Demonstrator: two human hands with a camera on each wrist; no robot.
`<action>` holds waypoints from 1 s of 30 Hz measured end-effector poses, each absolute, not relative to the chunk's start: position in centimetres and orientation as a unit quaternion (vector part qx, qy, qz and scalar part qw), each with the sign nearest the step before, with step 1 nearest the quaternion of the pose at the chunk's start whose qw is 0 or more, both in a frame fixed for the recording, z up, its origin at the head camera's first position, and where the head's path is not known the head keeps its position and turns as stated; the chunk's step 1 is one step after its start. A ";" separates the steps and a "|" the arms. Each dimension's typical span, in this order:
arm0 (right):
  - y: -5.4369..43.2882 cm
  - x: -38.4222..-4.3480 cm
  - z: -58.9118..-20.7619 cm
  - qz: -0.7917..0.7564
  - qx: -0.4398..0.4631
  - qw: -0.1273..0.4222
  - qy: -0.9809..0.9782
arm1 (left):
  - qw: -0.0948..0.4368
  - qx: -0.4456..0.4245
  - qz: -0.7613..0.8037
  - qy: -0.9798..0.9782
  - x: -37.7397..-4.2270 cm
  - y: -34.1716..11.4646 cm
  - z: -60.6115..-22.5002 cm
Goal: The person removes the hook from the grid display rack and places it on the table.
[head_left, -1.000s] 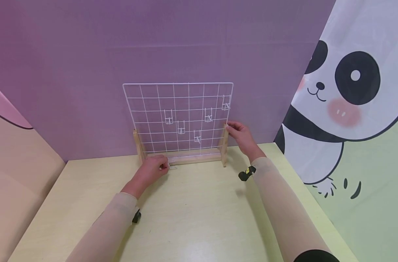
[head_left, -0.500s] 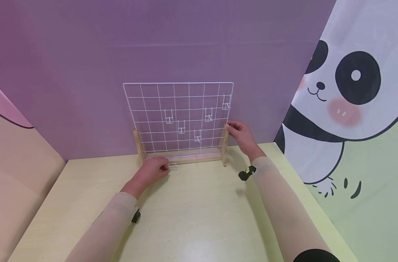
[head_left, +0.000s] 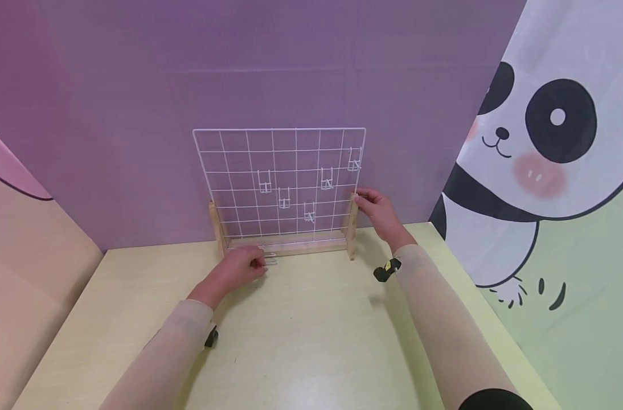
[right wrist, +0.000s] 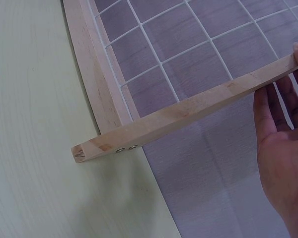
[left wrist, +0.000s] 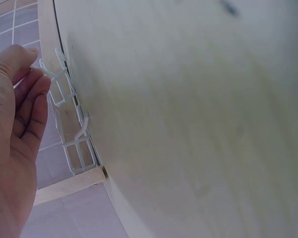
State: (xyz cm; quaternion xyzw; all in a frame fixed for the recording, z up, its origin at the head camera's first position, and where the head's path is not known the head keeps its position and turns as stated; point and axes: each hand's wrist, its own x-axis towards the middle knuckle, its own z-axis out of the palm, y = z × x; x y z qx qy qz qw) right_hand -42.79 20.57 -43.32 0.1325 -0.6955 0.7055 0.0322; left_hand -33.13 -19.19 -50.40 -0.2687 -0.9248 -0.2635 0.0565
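A white wire grid panel [head_left: 279,130] stands upright in a wooden stand, with several small white wire hooks hanging on it. My left hand [head_left: 234,266] is low in front of the stand's left part. Its thumb and fingers pinch a white wire hook [left wrist: 58,77], whose prongs stick out to the right in the head view. Another wire hook [left wrist: 78,140] shows near it in the left wrist view, by the wooden base. My right hand [head_left: 380,213] grips the top of the right wooden upright [right wrist: 188,110], thumb on one side and fingers on the other.
The stand's base bar [head_left: 306,249] runs along the back of the pale wooden table [head_left: 311,330]. Close behind rises a purple backdrop [head_left: 275,68]. A wall hanging with a panda [head_left: 501,196] is at the right.
The hook in my left hand has turned, so its prongs show more on the right. That hand has shifted slightly down. My right hand stays on the upright.
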 end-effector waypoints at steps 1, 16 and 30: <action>20.6 -42.8 -43.3 0.706 0.132 0.033 -0.696 | 0.055 -0.269 -0.263 -0.925 -33.2 -19.2 -50.4; 20.6 -43.0 -43.4 0.706 0.128 0.033 -0.696 | 0.012 -0.246 -0.283 -0.927 -33.2 -19.3 -50.5; 20.7 -43.0 -43.3 0.699 0.126 0.026 -0.703 | -0.001 -0.239 -0.285 -0.928 -33.3 -19.5 -50.7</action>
